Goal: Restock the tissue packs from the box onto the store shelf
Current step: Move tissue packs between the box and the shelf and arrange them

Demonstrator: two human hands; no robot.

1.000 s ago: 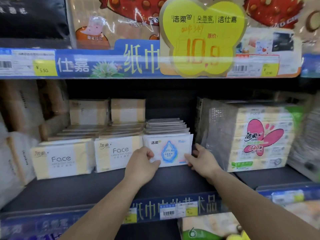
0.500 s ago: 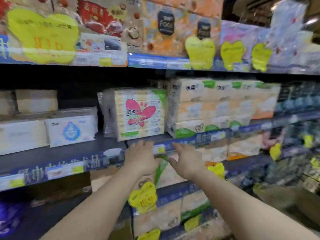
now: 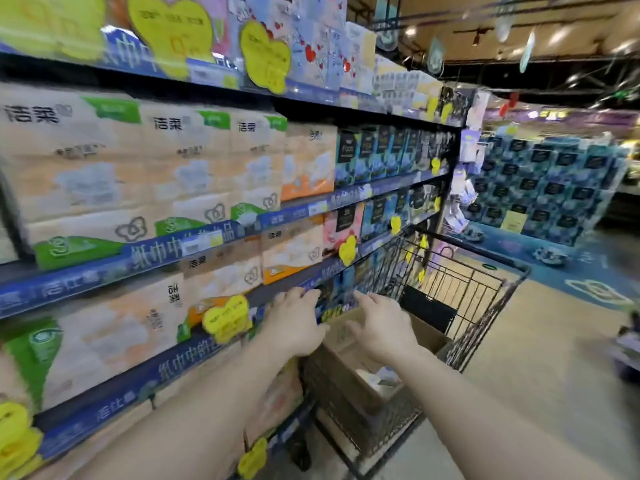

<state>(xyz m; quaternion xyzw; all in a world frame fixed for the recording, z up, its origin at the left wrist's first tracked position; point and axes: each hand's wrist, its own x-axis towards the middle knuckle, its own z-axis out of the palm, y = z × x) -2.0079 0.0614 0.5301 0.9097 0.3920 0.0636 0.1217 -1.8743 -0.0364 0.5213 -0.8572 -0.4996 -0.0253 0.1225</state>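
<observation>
Supermarket shelving (image 3: 242, 233) ran along the left side of the view, packed with large tissue bundles in beige, green and orange wrappers and hung with yellow heart-shaped price tags (image 3: 227, 318), while the aisle floor opened out to the right toward a tall stacked display of dark blue packs (image 3: 550, 188). A black wire shopping cart (image 3: 460, 289) stood close against the shelving, and an open cardboard box (image 3: 349, 375) sat inside its basket. Pale tissue packs (image 3: 377, 377) lay low in the box, only partly visible past the arms.

Both bare arms stretched forward over the near end of the cart. The left hand (image 3: 294, 323) hung above the near left corner of the box, fingers spread and empty, close to the shelf edge. The right hand (image 3: 384, 327) hovered above the middle of the box, palm down, fingers likewise splayed and holding nothing. The packs lay below and slightly nearer than the right hand, well apart from either hand. The whole frame was motion-blurred, so print on the packs in the box could not be read.
</observation>
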